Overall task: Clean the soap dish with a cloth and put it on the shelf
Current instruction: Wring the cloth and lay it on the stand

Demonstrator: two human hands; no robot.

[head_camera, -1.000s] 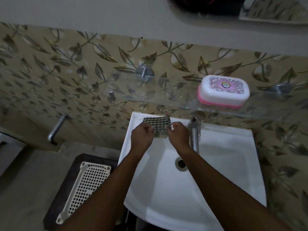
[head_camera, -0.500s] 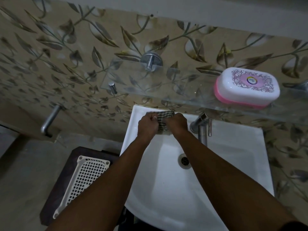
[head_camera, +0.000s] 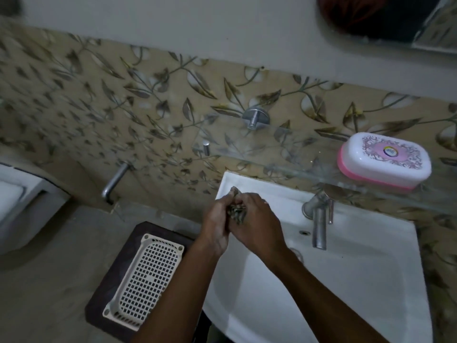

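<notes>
A checked cloth point(head_camera: 238, 214) is bunched up between my two hands over the back left corner of the white sink point(head_camera: 358, 280). My left hand point(head_camera: 217, 224) and my right hand point(head_camera: 257, 224) are pressed together around it, and only a wad and a small tip of the cloth show. The soap dish point(head_camera: 384, 160), white lid on a pink base, is closed and sits on the glass shelf point(head_camera: 284, 157) at the right, well away from both hands.
A metal tap point(head_camera: 319, 219) stands on the sink right of my hands. A cream perforated tray point(head_camera: 146, 278) lies on a dark stool at the left. A wall spout point(head_camera: 115, 180) and a white fixture point(head_camera: 14, 201) are further left. A mirror edge point(head_camera: 385, 18) hangs top right.
The cloth was spread flat between my hands on the sink rim; now both hands have closed together and scrunched it into a wad. The view has shifted right and tilted.
</notes>
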